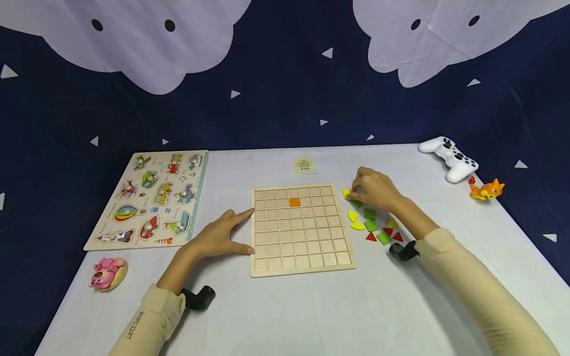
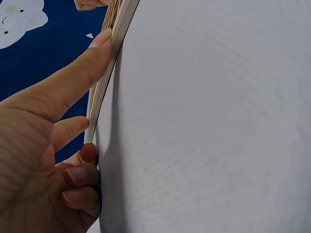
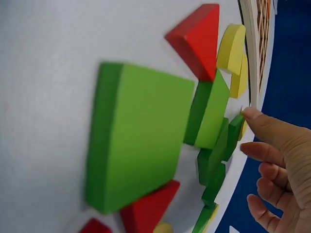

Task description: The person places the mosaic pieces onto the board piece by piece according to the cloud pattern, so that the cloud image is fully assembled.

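Observation:
A square wooden grid board (image 1: pixel 303 272) lies in the middle of the table, with one orange square (image 1: pixel 295 201) in its upper part. My left hand (image 1: pixel 220 235) touches the board's left edge with thumb and index finger spread apart. In the left wrist view, its thumb (image 2: pixel 99 48) presses that edge. Right of the board, my right hand (image 1: pixel 376 189) reaches to the far end of a group of pieces. Its thumb and index finger are right at a green block (image 3: pixel 235 133) and a yellow piece (image 1: pixel 346 192); I cannot tell whether they pinch either.
Several green squares (image 1: pixel 370 214), red triangles (image 1: pixel 371 237) and yellow rounded pieces (image 1: pixel 357 225) lie beside the board. A small pattern card (image 1: pixel 305 165) is behind it. At left are a vehicle puzzle (image 1: pixel 151 198) and a pink figure (image 1: pixel 107 274); at right, a white controller (image 1: pixel 450 158) and an orange figure (image 1: pixel 487 190).

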Demonstrator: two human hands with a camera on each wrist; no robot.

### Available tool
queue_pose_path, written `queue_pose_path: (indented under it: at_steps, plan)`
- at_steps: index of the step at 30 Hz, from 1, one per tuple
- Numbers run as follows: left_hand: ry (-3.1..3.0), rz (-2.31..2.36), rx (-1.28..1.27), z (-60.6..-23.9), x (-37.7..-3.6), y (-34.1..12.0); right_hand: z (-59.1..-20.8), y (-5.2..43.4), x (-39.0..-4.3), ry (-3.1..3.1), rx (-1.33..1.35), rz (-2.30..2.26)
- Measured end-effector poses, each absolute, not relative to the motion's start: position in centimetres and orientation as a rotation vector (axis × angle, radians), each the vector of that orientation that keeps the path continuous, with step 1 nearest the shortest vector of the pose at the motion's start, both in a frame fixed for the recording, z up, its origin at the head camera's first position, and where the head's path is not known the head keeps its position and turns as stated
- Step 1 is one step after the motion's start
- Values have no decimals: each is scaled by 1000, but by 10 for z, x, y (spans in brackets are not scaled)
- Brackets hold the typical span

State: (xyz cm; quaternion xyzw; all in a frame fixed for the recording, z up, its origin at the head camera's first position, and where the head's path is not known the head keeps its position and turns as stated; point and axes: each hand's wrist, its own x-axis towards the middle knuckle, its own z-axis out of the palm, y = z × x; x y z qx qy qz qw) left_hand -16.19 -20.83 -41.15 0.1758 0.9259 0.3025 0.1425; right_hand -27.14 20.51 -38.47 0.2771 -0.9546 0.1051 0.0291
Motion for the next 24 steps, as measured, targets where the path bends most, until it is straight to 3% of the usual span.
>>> queue_pose_path:
  at_steps: [24]
  plan:
    - [2668, 872, 492, -412, -163, -210, -384, 203, -281, -2950, 1034, 331]
